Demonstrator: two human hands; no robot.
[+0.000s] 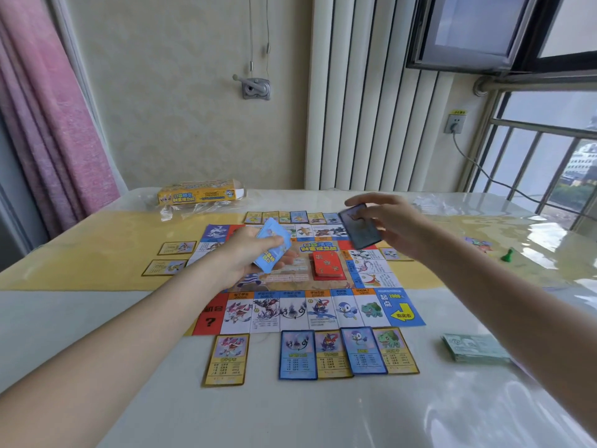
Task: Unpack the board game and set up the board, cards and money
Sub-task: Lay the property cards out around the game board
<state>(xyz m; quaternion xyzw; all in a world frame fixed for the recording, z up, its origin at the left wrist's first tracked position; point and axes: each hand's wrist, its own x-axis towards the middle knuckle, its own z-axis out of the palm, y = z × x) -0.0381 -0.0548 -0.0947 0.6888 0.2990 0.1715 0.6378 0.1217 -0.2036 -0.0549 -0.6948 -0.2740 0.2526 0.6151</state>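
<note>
Head view: the left grip (pixel 248 257) curls round a blue card stack (pixel 270 245) over the board (pixel 303 286) on the worktop (pixel 323 412). The right grip (pixel 387 221) pinches a single dark card (pixel 360 226); below it lies the red deck (pixel 328 266), the money (pixel 473 348) nearer the person.

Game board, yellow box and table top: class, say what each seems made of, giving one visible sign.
Game board: apparently thin printed paper, since fold creases show and its edges lie flat.
Yellow box: probably light printed cardboard, with an open end flap.
Table top: glossy and hard, perhaps glass or a clear plastic cover, mirroring the window.
</note>
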